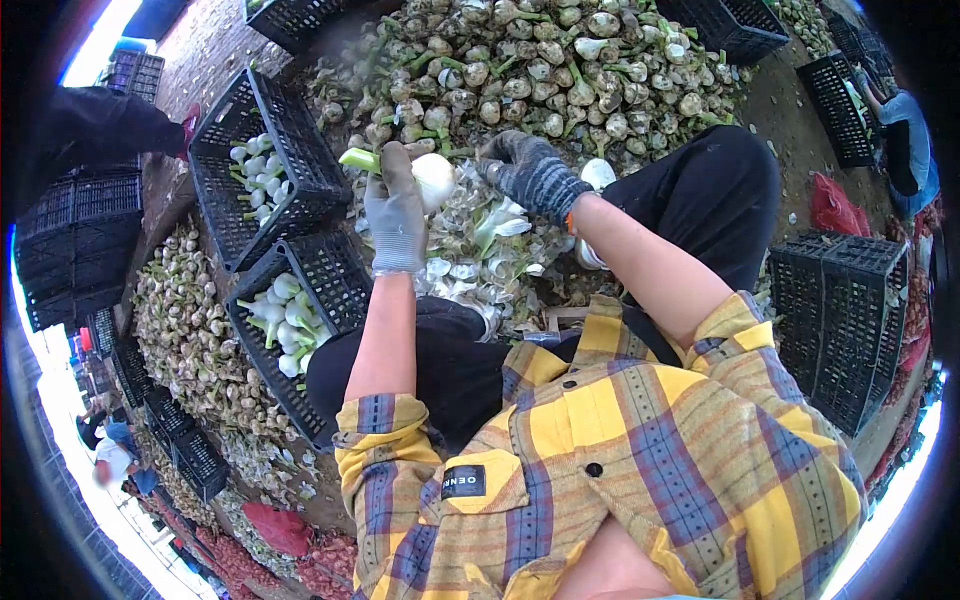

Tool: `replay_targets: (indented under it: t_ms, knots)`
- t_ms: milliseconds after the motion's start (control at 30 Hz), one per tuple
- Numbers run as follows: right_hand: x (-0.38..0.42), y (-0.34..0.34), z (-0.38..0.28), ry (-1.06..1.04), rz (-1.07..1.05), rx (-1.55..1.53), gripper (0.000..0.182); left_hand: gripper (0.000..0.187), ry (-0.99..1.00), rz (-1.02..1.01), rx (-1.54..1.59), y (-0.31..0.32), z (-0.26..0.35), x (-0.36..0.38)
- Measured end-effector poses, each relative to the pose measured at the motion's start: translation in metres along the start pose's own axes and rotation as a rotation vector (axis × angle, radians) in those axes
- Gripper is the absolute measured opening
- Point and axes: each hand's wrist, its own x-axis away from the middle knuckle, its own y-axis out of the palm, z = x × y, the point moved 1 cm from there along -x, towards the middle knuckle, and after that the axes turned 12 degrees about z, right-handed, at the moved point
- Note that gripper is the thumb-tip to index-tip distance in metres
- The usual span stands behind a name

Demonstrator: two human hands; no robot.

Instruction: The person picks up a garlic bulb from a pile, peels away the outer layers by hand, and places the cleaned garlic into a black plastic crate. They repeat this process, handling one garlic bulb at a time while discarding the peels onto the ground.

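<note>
My left hand [397, 205], in a pale grey work glove, is closed around a peeled white garlic bulb [435, 180]. The bulb's cut green stem [359, 160] sticks out to the left of the glove. Just to the right is my right hand [533, 172], in a dark grey striped glove, its fingers curled together. What it holds, if anything, I cannot make out. Below both hands lies a heap of loose papery skins [500, 270]. Beyond them rises a large pile of unpeeled garlic bulbs [540, 75] with dirty skins and stem stubs.
Two black crates with peeled bulbs stand at my left, a farther crate [225, 200] and a nearer crate [330, 285]. A stacked black crate [840, 320] is at my right. More garlic [195, 330] covers the left floor. Other people are at both edges.
</note>
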Motion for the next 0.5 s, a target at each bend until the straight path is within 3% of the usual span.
replay_targets:
  t_ms: [33, 133, 167, 300, 400, 433, 500]
  knots:
    - [-0.003, 0.003, -0.002, -0.076, 0.006, -0.037, 0.039, 0.048, 0.012, -0.009, -0.008, 0.0, -0.001, 0.001]
    - [0.004, 0.01, -0.014, 0.471, -0.276, -0.73, 0.047, 0.047, 0.063, -0.046, -0.018, 0.001, -0.002, 0.003]
    - [0.008, 0.004, -0.026, 0.488, -0.354, -0.667, 0.043, 0.047, 0.09, -0.062, -0.012, 0.002, -0.003, 0.004]
    - [0.006, 0.016, -0.016, 0.421, -0.431, -0.819, 0.037, 0.045, 0.08, -0.091, -0.03, -0.005, -0.01, -0.003]
    - [0.003, 0.02, -0.003, 0.347, -0.409, -0.684, 0.034, 0.045, 0.041, -0.042, -0.017, -0.002, -0.006, 0.003]
    - [0.006, 0.011, -0.011, 0.296, -0.368, -0.5, 0.032, 0.046, 0.032, -0.021, -0.002, 0.0, -0.003, 0.005]
    - [0.006, 0.017, -0.001, 0.266, -0.324, -0.63, 0.03, 0.045, 0.079, -0.039, -0.008, 0.0, -0.004, 0.003]
